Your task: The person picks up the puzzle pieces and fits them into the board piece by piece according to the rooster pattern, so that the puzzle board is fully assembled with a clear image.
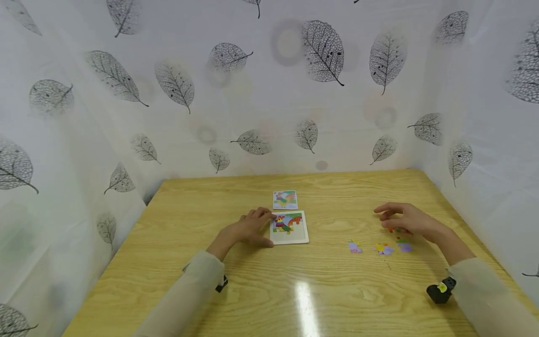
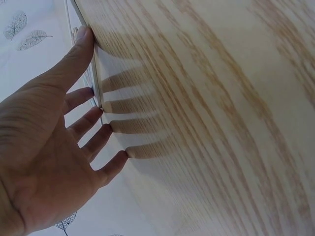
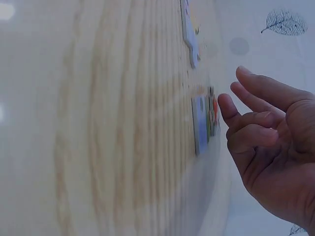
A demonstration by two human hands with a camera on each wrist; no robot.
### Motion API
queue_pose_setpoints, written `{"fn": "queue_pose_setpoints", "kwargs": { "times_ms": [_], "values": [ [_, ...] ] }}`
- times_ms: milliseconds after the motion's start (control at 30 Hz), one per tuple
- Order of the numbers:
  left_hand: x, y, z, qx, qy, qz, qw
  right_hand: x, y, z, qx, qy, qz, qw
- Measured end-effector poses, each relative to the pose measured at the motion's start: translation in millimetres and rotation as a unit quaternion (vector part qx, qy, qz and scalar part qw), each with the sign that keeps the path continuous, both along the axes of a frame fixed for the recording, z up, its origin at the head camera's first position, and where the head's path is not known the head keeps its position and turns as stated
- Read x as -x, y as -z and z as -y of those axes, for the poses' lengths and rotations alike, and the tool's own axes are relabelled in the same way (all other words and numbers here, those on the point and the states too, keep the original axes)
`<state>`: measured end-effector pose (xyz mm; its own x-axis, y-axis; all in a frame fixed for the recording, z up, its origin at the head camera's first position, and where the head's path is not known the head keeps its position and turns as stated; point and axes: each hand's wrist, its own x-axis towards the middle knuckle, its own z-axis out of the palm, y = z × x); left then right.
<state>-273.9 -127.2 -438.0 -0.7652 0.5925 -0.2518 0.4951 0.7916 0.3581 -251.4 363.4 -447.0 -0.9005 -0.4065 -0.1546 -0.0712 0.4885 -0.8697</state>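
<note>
A white-framed puzzle tray (image 1: 300, 236) holds joined jigsaw pieces of a rooster (image 1: 283, 223) in its upper part, with bare board below. My left hand (image 1: 248, 228) rests at the tray's left side, thumb near the lower corner, fingertips along the edge and table. In the left wrist view its fingers (image 2: 84, 121) are spread and fairly straight. Over on the right, my right hand (image 1: 410, 221) hovers with loosely bent fingers above loose jigsaw pieces, and nothing shows in its grasp. A purple-and-green piece (image 1: 404, 246) and an orange piece (image 1: 390, 230) lie beneath it, partly hidden.
Behind the tray lies a small picture card (image 1: 285, 200) of the rooster. A pink-and-purple piece (image 1: 355, 247) and a yellow-and-purple piece (image 1: 384, 249) lie between tray and right hand. Leaf-patterned curtains (image 1: 269, 93) enclose the wooden table (image 1: 261, 299) at back and sides.
</note>
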Motion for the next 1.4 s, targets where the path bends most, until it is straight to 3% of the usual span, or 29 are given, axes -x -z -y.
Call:
{"fn": "queue_pose_setpoints", "kwargs": {
  "times_ms": [167,433,867,1400],
  "values": [
    [-1.4,-2.5,-0.3,0.0,-0.003,0.0,1.0,-1.7,1.4,-11.8,-0.022,0.012,-0.017,0.9995],
    [-1.5,-3.0,0.2,-0.002,0.001,0.001,1.0,-3.4,5.7,-23.9,-0.032,0.008,-0.007,0.9994],
    [-2.3,-4.2,0.2,-0.003,0.002,0.0,1.0,-2.9,10.5,-25.6,-0.034,-0.021,-0.023,0.9989],
    [-0.7,-0.7,-0.1,0.002,-0.004,0.008,1.0,-4.3,13.8,-21.5,-0.035,-0.018,-0.035,0.9986]
  ]
}}
